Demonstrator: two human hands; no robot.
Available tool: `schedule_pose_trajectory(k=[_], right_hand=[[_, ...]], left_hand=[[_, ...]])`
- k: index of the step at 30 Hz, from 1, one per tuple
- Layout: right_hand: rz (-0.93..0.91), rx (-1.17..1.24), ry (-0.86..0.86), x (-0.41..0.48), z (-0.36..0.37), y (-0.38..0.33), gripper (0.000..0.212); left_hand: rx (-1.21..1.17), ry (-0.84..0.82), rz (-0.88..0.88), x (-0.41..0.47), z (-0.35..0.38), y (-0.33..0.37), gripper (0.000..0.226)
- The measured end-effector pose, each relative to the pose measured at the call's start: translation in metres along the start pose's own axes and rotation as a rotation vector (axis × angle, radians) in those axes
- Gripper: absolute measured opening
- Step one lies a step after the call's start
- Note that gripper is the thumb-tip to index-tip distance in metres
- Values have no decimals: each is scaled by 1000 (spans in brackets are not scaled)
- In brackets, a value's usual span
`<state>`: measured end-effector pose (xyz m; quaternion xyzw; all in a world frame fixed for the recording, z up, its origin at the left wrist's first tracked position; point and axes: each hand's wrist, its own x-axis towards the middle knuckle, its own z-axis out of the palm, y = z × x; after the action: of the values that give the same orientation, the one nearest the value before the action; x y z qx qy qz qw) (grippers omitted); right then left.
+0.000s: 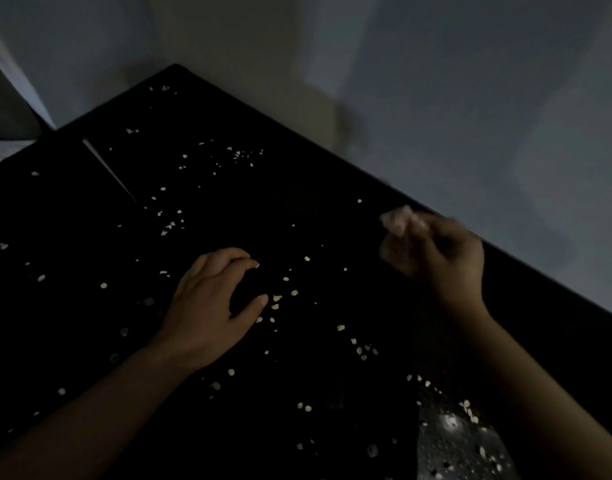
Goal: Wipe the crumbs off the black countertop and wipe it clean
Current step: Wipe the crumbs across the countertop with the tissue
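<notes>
A black countertop (297, 202) fills the lower and left parts of the frame, its far edge running on a slant from the upper left down to the right edge, with a dim grey wall (436, 81) behind it. Pale crumbs (276, 298) lie scattered over nearly all of it: small clusters in the upper left, a loose spread through the centre, and a denser trail toward the lower right. There a lit patch (460, 445) shows the surface as grey and speckled. A thin pale strip (103, 168) cuts across the top in the upper left. The left hand (207, 306) sits at the centre of the frame, low over the countertop, its fingers arched and the thumb spread away from them; the gap between them shows only black, and a few crumbs lie just beside the thumb tip. The right hand (432, 251) is at centre right near the far edge, well apart from the left, blurred, with fingers curled inward. Whether it grips anything cannot be told; a pale smear shows at its fingertips.
</notes>
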<state>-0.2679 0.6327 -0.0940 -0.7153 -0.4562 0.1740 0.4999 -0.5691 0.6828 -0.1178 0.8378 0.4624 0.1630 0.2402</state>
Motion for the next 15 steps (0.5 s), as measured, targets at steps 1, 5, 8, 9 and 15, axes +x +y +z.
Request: schedule_pose_trajectory(k=[1,5,8,9,15], right_hand=[[-22,-46,23,22,7,3,27],[-36,-299,29,100,38,28,32],[-16,-390,-80,119,64,44,29],[-47,-414,-127,115,71,46,23],[-272,-298,-306,14,55,23,20]], left_hand=[[20,1,4,0,2,-1,61],[37,45,-38,-2,8,3,60],[38,87,-65,-1,10,7,59],[40,98,-73,0,11,8,59],[38,105,-89,1,12,12,61]])
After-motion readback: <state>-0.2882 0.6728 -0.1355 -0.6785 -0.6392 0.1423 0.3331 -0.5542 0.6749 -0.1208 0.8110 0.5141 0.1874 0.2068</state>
